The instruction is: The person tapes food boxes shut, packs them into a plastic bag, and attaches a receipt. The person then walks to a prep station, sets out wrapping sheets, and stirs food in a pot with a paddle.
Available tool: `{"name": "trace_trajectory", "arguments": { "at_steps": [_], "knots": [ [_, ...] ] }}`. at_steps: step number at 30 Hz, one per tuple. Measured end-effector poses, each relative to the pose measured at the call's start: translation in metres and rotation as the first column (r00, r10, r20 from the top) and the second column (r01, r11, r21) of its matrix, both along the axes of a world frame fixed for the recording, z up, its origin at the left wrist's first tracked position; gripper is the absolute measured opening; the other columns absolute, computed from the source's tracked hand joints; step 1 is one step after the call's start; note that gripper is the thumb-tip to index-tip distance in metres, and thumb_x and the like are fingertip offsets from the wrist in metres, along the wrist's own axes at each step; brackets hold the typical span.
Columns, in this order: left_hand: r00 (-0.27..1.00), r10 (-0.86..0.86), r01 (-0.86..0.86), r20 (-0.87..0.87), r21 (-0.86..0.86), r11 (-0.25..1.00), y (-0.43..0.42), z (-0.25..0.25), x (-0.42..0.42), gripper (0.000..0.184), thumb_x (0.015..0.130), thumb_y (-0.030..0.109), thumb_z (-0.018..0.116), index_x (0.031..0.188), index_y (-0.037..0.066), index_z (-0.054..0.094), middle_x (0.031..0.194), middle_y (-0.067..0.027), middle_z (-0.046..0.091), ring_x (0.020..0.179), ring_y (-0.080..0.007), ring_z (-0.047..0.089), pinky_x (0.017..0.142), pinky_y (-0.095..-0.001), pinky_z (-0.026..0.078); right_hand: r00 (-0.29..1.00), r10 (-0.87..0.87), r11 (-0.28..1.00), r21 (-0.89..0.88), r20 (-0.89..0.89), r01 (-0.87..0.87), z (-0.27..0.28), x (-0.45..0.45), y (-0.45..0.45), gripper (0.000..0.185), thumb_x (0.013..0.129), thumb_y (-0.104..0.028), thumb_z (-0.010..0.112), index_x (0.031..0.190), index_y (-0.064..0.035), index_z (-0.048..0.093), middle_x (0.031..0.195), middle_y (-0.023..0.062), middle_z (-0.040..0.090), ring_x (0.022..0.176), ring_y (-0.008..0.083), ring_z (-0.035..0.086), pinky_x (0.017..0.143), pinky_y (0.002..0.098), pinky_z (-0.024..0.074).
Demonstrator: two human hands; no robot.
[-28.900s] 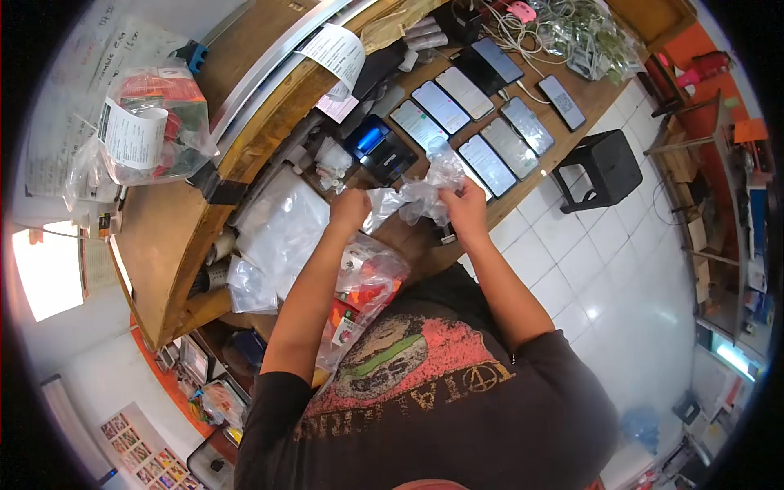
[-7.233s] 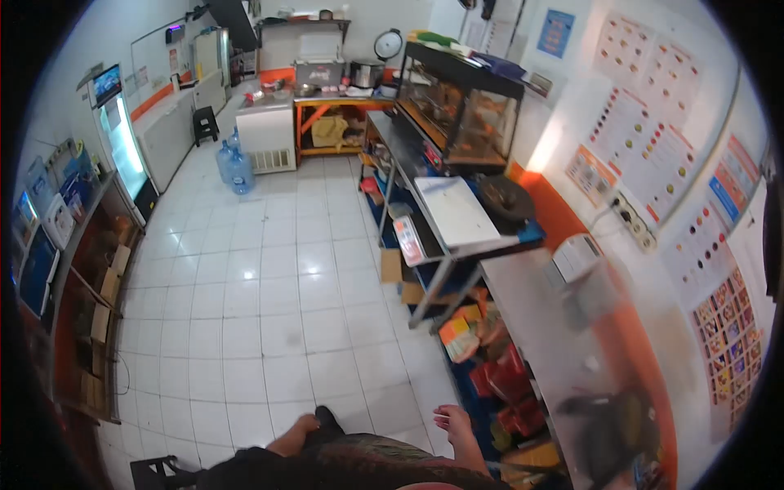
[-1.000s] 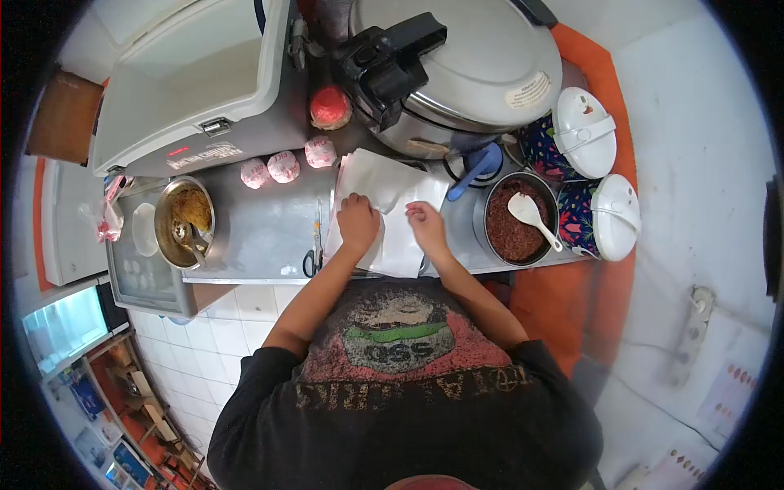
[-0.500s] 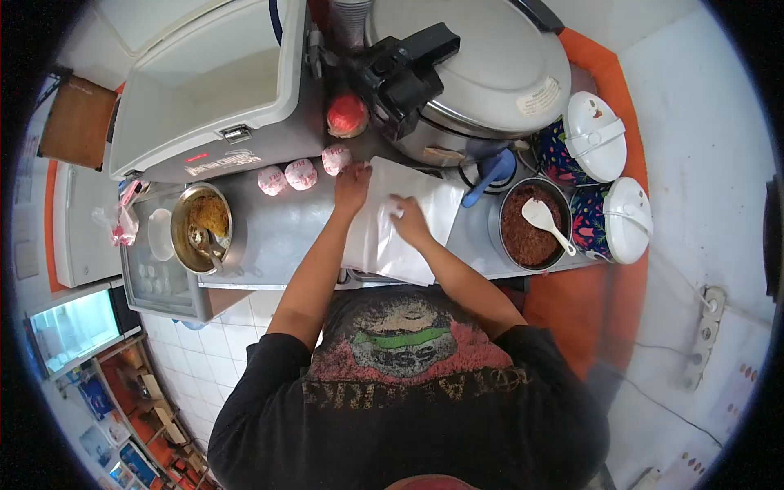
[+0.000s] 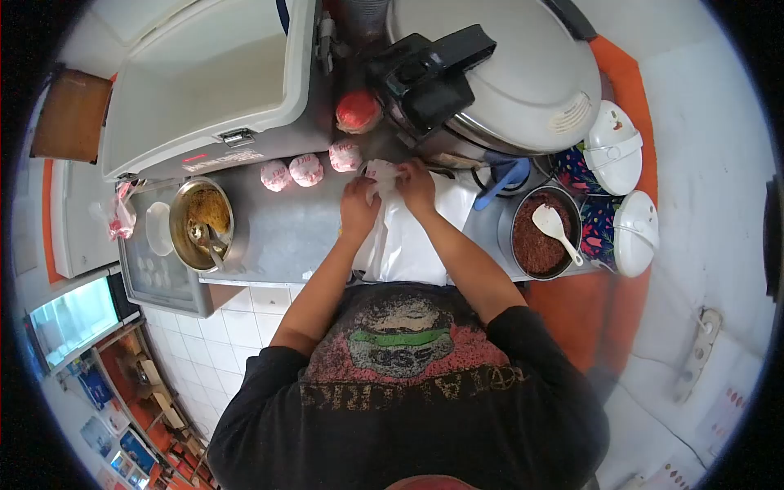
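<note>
White paper sheets (image 5: 408,245) lie on the metal counter (image 5: 269,220) in front of my body. At their far edge, my left hand (image 5: 359,204) and my right hand (image 5: 416,188) pinch a small piece of thin white paper (image 5: 381,175) between them. Both hands are closed on it. Just beyond my left hand sit three round wrapped balls (image 5: 306,170) with red print. A pot of dark red-brown rice (image 5: 539,245) stands to the right, with a white rice paddle (image 5: 556,233) in it. A blue scoop (image 5: 502,181) rests by the pot.
An open cooler box (image 5: 245,163) stands at the back left, a large lidded cooker (image 5: 523,73) at the back right. Two patterned containers with white lids (image 5: 635,233) are at the right. A steel bowl (image 5: 181,233) holds yellow food and a spoon. A red-topped item (image 5: 358,110) sits behind the balls.
My right hand has moved forward to the sheets' far edge. My left hand has come slightly nearer my body. Both hands now grip a small bunched piece of paper.
</note>
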State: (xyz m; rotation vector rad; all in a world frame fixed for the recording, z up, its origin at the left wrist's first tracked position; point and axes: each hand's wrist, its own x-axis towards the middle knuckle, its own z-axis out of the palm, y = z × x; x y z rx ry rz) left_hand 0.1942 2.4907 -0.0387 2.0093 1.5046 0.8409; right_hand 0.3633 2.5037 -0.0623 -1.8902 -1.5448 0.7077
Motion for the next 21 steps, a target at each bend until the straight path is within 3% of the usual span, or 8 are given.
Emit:
{"name": "trace_trajectory", "arguments": {
  "at_steps": [7,10,12,13,15,17,19,21],
  "knots": [
    [0.999,0.005,-0.003,0.05,-0.051,0.999,0.008,0.007,-0.003,0.05,0.068,0.003,0.068,0.117,0.007,0.057,0.119,-0.0153,0.056,0.108,-0.0374,0.052,0.094,-0.0446,0.044,0.998,0.065,0.979,0.195,0.005,-0.065,0.01,0.012,-0.014,0.031,0.063,0.004,0.065,0.092,-0.0062,0.065,0.093,0.0078,0.062,0.085,0.0255,0.061,0.073,0.0342,0.0496],
    [0.993,-0.119,0.118,-0.016,-0.023,0.993,0.014,0.002,-0.006,0.043,0.071,0.007,0.068,0.113,0.007,0.061,0.117,-0.014,0.059,0.109,-0.0375,0.051,0.095,-0.0453,0.042,0.997,0.073,0.958,0.276,0.027,-0.078,0.019,0.017,-0.029,0.027,0.062,0.005,0.067,0.087,-0.0052,0.066,0.094,0.0076,0.062,0.086,0.0266,0.061,0.074,0.034,0.0497],
    [0.97,-0.237,0.233,-0.047,-0.079,0.969,0.013,0.004,-0.005,0.035,0.072,0.012,0.068,0.106,0.005,0.065,0.106,-0.0127,0.066,0.1,-0.0369,0.057,0.089,-0.0443,0.046,0.996,0.068,0.942,0.325,0.05,-0.081,0.02,0.021,-0.036,0.025,0.062,0.004,0.068,0.086,-0.0048,0.066,0.095,0.0077,0.062,0.087,0.0271,0.06,0.075,0.0343,0.0498],
    [0.97,-0.239,0.235,-0.046,-0.082,0.968,0.013,0.004,-0.004,0.035,0.072,0.012,0.068,0.106,0.005,0.065,0.106,-0.0127,0.066,0.1,-0.0369,0.057,0.089,-0.0443,0.046,0.997,0.066,0.934,0.352,-0.028,-0.052,0.021,0.022,-0.039,0.027,0.063,0.004,0.068,0.088,-0.0052,0.066,0.098,0.0082,0.062,0.088,0.0263,0.06,0.076,0.0339,0.0495],
    [0.97,-0.157,0.219,0.185,-0.381,0.898,0.013,0.005,-0.002,0.031,0.075,0.018,0.07,0.102,0.004,0.067,0.095,-0.0136,0.07,0.088,-0.0372,0.063,0.081,-0.0413,0.05,0.992,0.062,0.925,0.379,-0.105,-0.018,0.034,0.02,-0.043,0.028,0.065,0.005,0.068,0.091,-0.0055,0.066,0.101,0.0086,0.061,0.09,0.0255,0.06,0.076,0.0334,0.0493],
    [0.988,-0.1,0.14,0.114,-0.434,0.89,0.017,0.014,0.0,0.034,0.074,0.02,0.071,0.103,0.003,0.067,0.094,-0.0147,0.07,0.084,-0.0356,0.065,0.078,-0.04,0.051,0.935,-0.197,0.943,0.205,-0.293,0.263,0.059,0.017,-0.048,0.03,0.069,0.005,0.066,0.097,-0.0057,0.066,0.103,0.0091,0.061,0.093,0.0226,0.059,0.076,0.0317,0.0485],
    [0.998,-0.045,0.058,0.038,-0.476,0.877,0.021,0.015,0.003,0.037,0.074,0.022,0.073,0.105,0.002,0.066,0.092,-0.0158,0.071,0.081,-0.0341,0.067,0.076,-0.0387,0.052,0.938,-0.261,0.908,0.27,-0.228,0.319,0.058,0.027,-0.061,0.031,0.071,0.005,0.064,0.1,-0.0053,0.065,0.102,0.0089,0.06,0.091,0.0216,0.058,0.074,0.0308,0.048],
    [0.938,0.2,0.01,0.282,-0.599,0.8,0.022,0.009,0.008,0.044,0.073,0.027,0.076,0.107,0.001,0.066,0.097,-0.0154,0.071,0.086,-0.0286,0.068,0.079,-0.0363,0.052,0.931,-0.327,0.868,0.338,-0.164,0.364,0.053,0.036,-0.079,0.032,0.072,0.006,0.063,0.102,-0.0048,0.064,0.102,0.0086,0.059,0.089,0.0205,0.057,0.073,0.0299,0.0474]
  ]
}}
